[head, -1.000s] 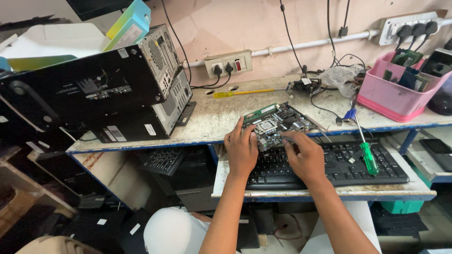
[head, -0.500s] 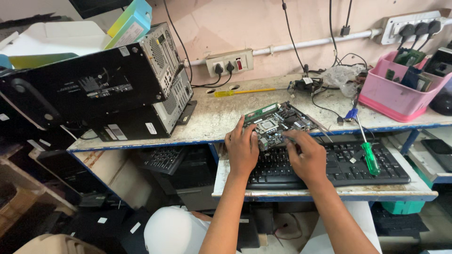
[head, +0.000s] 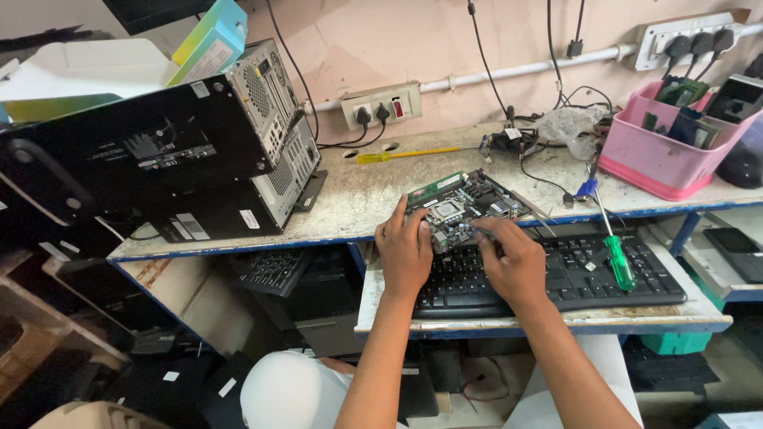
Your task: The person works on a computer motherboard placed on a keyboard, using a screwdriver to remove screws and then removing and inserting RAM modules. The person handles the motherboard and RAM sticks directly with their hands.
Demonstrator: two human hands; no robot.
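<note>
Hands first: your left hand (head: 405,250) rests with its fingers curled over the near left edge of the circuit board (head: 465,208), touching it, and your right hand (head: 513,262) lies against the board's near right edge, fingers bent and close together, fingertips on the board; whether either hand truly grips it you cannot tell from this view. The circuit board lies flat at the front edge of the workbench (head: 358,199), tilted a little, with its near end reaching out above the black keyboard (head: 556,274). That keyboard sits on a pull-out shelf (head: 556,322) just below the bench, and both your wrists hover over its left half. A screwdriver with a green handle (head: 616,258) lies across the keyboard's right side, well apart from your right hand. On the bench behind the board you see a yellow screwdriver (head: 405,153) lying flat near the wall sockets (head: 381,105). To the left, 2 black computer cases (head: 199,159) are stacked, the upper 1 leaning. At the far right stands a pink basket (head: 656,163) holding small boards. A tangle of black cables (head: 548,159) lies between the basket and the circuit board.
</note>
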